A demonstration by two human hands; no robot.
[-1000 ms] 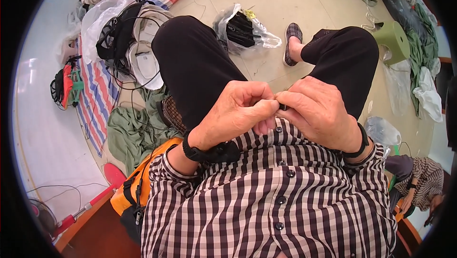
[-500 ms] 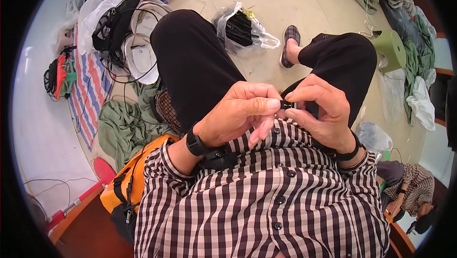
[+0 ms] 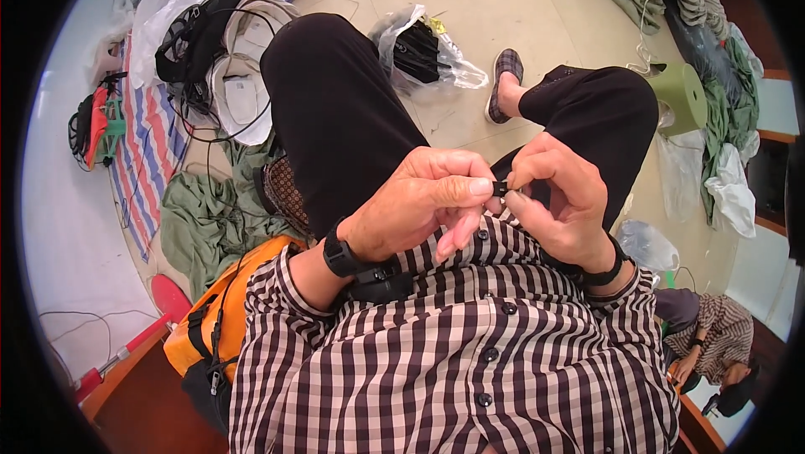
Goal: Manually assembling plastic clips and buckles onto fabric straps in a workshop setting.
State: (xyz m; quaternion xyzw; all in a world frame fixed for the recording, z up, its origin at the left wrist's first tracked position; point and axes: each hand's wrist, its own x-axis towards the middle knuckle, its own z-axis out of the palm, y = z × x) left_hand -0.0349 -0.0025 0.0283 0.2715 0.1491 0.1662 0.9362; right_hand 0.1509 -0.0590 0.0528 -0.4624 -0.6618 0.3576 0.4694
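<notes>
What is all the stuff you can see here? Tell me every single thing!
small part: one, black, pinched between both hands' fingertips
plastic bag: one, clear with dark things inside, on the floor ahead
stool: one, green, floor at right
striped sheet: one, red, blue and white, floor at left
green cloth: one heap, floor beside the left leg
orange bag: one, orange with black straps, by the left hip
cables: a black tangle, upper left
another person: one, lower right edge
slipper: one, checked, on the right foot
checked shirt: one, brown and white
trousers: black
left hand: one, black watch on its wrist
right hand: one, black wristband
</notes>
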